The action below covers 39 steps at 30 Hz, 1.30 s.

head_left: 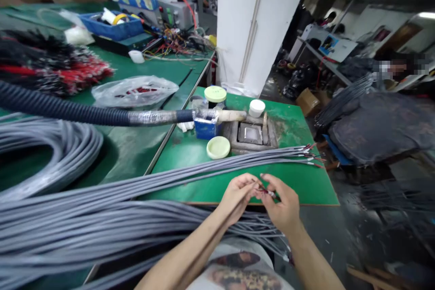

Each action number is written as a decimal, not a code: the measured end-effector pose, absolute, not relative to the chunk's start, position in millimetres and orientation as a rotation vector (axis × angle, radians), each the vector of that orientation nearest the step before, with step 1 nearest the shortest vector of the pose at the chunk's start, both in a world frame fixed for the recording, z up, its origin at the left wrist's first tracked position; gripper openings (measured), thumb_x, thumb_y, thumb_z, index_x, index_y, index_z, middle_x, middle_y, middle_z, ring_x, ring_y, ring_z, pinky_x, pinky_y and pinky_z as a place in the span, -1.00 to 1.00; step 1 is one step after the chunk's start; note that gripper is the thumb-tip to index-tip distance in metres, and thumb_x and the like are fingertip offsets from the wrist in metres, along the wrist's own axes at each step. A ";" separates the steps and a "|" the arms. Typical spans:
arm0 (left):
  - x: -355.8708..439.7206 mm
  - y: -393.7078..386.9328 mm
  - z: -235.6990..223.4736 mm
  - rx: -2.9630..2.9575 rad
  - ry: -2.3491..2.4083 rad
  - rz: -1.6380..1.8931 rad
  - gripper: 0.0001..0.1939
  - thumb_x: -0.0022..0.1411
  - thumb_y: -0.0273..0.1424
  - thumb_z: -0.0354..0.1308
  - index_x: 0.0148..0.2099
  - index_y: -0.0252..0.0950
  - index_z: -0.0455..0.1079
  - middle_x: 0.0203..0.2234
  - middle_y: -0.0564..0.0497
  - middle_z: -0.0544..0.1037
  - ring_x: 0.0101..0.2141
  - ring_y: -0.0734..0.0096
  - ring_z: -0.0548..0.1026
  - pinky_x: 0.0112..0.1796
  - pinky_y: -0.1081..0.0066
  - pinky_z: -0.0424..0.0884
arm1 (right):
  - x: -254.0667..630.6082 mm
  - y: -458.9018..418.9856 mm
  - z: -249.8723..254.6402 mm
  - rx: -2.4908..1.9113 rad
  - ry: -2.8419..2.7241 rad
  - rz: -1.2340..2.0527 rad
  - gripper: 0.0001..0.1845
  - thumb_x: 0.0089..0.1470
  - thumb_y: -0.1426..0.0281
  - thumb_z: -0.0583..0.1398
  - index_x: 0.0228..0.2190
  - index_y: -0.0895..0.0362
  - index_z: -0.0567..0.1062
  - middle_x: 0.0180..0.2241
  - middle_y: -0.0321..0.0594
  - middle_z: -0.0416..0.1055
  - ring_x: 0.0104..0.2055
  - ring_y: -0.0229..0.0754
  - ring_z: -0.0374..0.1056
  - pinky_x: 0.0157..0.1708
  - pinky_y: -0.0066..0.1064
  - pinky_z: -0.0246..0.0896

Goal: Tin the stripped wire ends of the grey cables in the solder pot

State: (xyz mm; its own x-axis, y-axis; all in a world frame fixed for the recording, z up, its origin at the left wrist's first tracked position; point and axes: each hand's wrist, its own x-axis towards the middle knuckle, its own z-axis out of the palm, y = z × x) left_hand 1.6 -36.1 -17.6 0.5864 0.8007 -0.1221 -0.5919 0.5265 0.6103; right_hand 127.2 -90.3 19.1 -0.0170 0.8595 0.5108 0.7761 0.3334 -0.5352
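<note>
Both my hands are together over the front edge of a green workbench (299, 186). My left hand (236, 197) and my right hand (282, 204) pinch a thin grey cable's stripped end (267, 191), with fine red wires and a small metal tip showing between the fingers. The fingers hide most of it. A long bundle of grey cables (102, 231) runs under my arms and across the bench, and its other ends (306, 156) fan out to the right with red wires and metal tips.
Beyond the cables stand a square metal solder pot (250, 133), a blue box (205, 128), a pale green lid (218, 147) and a white jar (256, 108). A foil-wrapped black corrugated hose (64, 106) reaches the pot. A white pillar (258, 22) rises behind the bench.
</note>
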 end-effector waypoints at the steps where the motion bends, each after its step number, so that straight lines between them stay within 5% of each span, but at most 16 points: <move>1: 0.4 -37.9 -17.8 0.547 0.427 0.871 -0.82 0.00 -0.34 0.34 -0.41 -0.36 0.47 -0.59 0.05 0.48 -0.53 0.54 0.41 -0.40 0.50 0.32 | 125.5 -86.4 19.6 -1.425 -1.812 0.116 -0.70 0.13 0.39 0.14 -0.07 0.09 0.40 -0.47 -0.30 0.40 -0.48 -0.29 0.30 -0.45 -0.47 0.23; 8: -21.8 -37.5 -31.4 0.852 0.696 1.213 -0.85 0.04 -0.34 0.31 -0.36 -0.32 0.48 -0.47 0.03 0.51 -0.41 0.46 0.43 -0.31 0.46 0.37 | 112.6 -65.8 30.5 -1.283 -1.848 0.147 -0.89 0.14 0.43 0.13 -0.31 0.10 0.48 -0.43 -0.23 0.48 -0.37 -0.24 0.33 -0.34 -0.39 0.24; 16: -37.3 -37.6 -33.8 0.743 0.704 1.268 -0.82 0.09 -0.29 0.27 -0.31 -0.28 0.41 -0.50 0.08 0.48 -0.48 0.53 0.40 -0.37 0.49 0.36 | 90.5 -37.2 36.7 -1.160 -1.912 0.245 -0.80 0.16 0.33 0.11 -0.40 0.13 0.49 -0.48 -0.23 0.45 -0.40 -0.25 0.33 -0.35 -0.42 0.25; 24: -53.1 -32.8 -44.6 1.591 0.961 1.088 -0.87 0.20 -0.36 0.12 -0.31 -0.30 0.46 -0.46 0.00 0.50 -0.40 0.42 0.41 -0.30 0.42 0.32 | 96.2 41.7 39.8 -1.471 -2.076 0.418 -0.72 0.10 0.31 0.15 -0.55 0.19 0.49 -0.54 -0.29 0.38 -0.46 -0.30 0.26 -0.44 -0.48 0.05; 39: -52.0 -25.4 -59.9 1.855 0.938 1.009 -0.85 0.23 -0.39 0.07 -0.25 -0.25 0.47 -0.43 0.00 0.55 -0.36 0.38 0.42 -0.27 0.39 0.32 | 67.5 105.0 8.6 -1.950 -2.460 0.164 -0.73 0.10 0.26 0.11 -0.39 0.13 0.57 -0.32 -0.12 0.55 -0.28 -0.17 0.39 -0.40 -0.45 0.00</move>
